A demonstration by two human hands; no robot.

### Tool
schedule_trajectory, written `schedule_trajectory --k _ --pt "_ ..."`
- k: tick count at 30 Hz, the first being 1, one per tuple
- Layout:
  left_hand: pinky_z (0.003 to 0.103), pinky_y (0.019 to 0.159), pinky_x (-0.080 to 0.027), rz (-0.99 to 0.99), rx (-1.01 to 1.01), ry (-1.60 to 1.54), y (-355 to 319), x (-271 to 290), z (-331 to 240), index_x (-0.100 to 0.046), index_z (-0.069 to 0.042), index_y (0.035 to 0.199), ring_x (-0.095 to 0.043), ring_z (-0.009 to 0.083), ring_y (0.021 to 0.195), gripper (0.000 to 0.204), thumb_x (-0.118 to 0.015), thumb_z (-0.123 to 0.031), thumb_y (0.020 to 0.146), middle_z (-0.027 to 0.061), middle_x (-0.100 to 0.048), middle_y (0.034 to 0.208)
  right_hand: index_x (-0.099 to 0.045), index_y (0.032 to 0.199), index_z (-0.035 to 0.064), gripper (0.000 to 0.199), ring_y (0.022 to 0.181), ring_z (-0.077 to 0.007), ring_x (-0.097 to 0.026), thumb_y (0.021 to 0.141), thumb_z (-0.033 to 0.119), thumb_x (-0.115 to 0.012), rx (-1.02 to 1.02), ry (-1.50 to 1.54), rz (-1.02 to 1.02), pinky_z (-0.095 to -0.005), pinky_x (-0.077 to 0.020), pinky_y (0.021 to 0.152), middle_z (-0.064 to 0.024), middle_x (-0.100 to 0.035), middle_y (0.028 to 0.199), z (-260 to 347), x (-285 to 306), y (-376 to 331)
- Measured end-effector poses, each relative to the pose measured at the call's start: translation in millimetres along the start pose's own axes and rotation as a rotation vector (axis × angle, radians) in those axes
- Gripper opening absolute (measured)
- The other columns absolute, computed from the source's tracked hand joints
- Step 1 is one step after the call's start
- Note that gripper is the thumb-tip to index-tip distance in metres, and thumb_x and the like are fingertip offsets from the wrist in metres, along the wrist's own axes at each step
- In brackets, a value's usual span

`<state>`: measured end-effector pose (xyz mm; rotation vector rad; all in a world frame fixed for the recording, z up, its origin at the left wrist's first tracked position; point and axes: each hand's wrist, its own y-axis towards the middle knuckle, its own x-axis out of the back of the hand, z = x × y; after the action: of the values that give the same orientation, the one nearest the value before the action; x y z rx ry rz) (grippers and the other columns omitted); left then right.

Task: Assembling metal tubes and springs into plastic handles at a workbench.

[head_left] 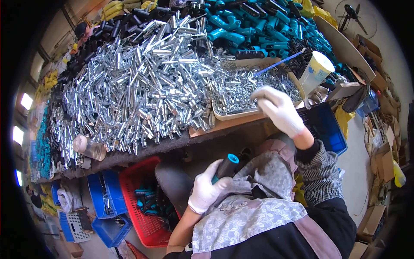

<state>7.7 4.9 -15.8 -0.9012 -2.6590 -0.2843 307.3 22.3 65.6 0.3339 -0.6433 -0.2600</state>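
In my white-gloved left hand (205,190) is a black tool handle (225,169), its round end ringed in teal and pointing up and away from me. The fingers wrap round it, in front of my flowered grey bib. My right hand (280,108), also gloved in white, reaches over the near right part of a shallow tray (239,115) of small metal parts (241,93). Its fingers stretch forward and look apart from the thumb; I see nothing between them. A blue stick (279,63) lies across the tray beyond this hand.
Shiny metal tubes (142,86) heap the bench at left, with teal handles (267,26) behind. A paper cup (317,71) stands right of the tray, a clear bottle (89,147) at the left front edge. Below are a red basket (148,239) and blue bins (103,194).
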Motion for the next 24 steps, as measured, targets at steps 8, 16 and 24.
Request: schedule_trajectory --k 8,16,24 --pt "0.038 0.078 -0.055 0.024 -0.045 0.045 13.0 -0.4 -15.1 -0.057 -0.001 0.131 -0.072 0.0372 0.089 0.069 -0.073 -0.051 0.087 0.0239 -0.069 0.096 -0.068 0.096 0.0040 0.014 0.077 -0.0297 -0.067 0.091 0.013 -0.058 0.037 0.104 0.380 -0.0354 -0.0533 0.073 -0.0135 -0.067 0.084 35.5 -13.2 -45.0" --pt "0.040 0.078 -0.056 0.046 -0.113 0.183 4.9 6.3 0.0 -0.061 -0.002 0.125 -0.070 0.0386 0.092 0.059 -0.079 -0.037 0.082 0.0222 -0.069 0.102 -0.063 0.092 0.0078 0.005 0.076 -0.0344 -0.066 0.089 0.011 -0.064 0.294 -0.055 0.279 -0.0397 -0.0524 0.066 -0.0131 -0.064 0.080 30.1 -63.3 -60.5" --pt "0.037 0.078 -0.055 -0.061 -0.018 0.024 -0.7 13.3 8.3 -0.060 0.001 0.127 -0.073 0.0335 0.089 0.068 -0.079 -0.047 0.082 0.0222 -0.070 0.100 -0.065 0.103 0.0083 0.034 0.092 -0.0379 -0.064 0.097 0.042 -0.058 0.339 0.077 0.556 -0.0435 -0.0518 0.080 -0.0170 -0.064 0.094 21.3 -36.5 6.9"
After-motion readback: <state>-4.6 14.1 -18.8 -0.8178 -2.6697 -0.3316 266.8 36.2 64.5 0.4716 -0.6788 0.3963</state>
